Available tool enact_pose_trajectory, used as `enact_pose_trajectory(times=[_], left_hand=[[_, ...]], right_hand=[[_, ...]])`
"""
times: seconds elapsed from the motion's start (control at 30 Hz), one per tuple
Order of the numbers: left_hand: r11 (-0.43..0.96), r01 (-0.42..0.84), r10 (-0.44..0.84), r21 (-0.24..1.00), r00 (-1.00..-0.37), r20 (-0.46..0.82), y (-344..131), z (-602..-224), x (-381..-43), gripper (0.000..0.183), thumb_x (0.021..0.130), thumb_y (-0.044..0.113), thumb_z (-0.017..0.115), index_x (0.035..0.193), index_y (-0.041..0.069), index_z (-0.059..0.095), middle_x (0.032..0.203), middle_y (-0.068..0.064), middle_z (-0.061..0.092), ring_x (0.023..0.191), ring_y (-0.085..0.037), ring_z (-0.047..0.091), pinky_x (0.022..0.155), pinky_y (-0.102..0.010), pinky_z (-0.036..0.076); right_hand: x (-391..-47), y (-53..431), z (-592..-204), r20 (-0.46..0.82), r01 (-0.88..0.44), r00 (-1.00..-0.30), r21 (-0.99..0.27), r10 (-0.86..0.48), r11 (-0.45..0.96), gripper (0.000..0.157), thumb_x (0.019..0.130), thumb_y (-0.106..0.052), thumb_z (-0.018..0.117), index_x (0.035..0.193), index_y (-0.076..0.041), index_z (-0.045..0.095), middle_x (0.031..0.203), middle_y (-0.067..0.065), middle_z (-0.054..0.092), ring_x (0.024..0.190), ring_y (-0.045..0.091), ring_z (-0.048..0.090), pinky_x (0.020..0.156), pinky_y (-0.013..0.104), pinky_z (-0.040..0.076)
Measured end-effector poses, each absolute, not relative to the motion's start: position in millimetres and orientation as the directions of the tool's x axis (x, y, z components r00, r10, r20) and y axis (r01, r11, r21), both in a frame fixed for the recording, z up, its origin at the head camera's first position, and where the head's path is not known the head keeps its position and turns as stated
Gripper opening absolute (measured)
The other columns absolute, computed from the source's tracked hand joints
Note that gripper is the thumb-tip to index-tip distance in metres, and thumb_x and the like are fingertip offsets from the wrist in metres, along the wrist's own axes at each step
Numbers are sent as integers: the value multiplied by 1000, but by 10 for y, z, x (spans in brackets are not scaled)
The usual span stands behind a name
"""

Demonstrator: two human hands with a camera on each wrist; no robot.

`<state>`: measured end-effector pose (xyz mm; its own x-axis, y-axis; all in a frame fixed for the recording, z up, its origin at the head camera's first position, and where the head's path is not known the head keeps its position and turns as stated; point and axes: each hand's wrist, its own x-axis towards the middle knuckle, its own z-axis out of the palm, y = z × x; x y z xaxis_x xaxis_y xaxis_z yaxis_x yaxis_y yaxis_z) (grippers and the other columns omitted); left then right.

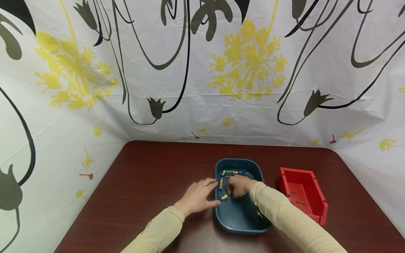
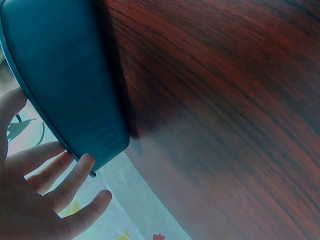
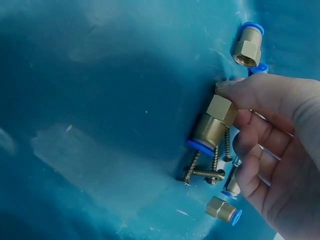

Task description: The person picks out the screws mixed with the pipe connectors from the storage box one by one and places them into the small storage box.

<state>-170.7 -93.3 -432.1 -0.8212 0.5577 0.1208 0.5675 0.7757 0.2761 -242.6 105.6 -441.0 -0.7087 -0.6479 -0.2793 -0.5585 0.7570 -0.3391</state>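
My right hand (image 1: 239, 186) reaches down into the blue bin (image 1: 235, 221) with its fingers curled. Its thumb and fingertips pinch the hex end of a brass push-in fitting (image 3: 214, 125) with a blue collar; the hand hides this in the head view. Several screws (image 3: 215, 167) lie right beside that fitting. Around the hand, other fittings rest on the bin floor, one (image 3: 247, 46) beyond the thumb and another (image 3: 222, 210) below the fingers. My left hand (image 1: 198, 197), fingers spread, has its fingertips at the bin's left rim.
To the right of the bin stands a red tray (image 1: 321, 200) with a few screws (image 1: 302, 203) in it. Both sit on a dark wood table (image 1: 152, 175). A patterned cloth (image 1: 190, 80) hangs along the table's back and sides.
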Motion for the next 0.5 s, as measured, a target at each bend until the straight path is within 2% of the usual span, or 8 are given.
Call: enact_pose_trajectory(times=[0.5], left_hand=[[776, 568, 560, 274, -820, 116, -929, -4321, -1712, 64, 79, 48, 60, 128, 10, 47, 126, -3, 44, 110, -17, 45, 84, -39, 39]], right_hand=[[-2435, 1072, -4472, -229, -572, -711, -360, -665, 737, 17, 68, -4, 68, 67, -18, 59, 61, -11, 49, 53, 8, 47, 50, 27, 39]])
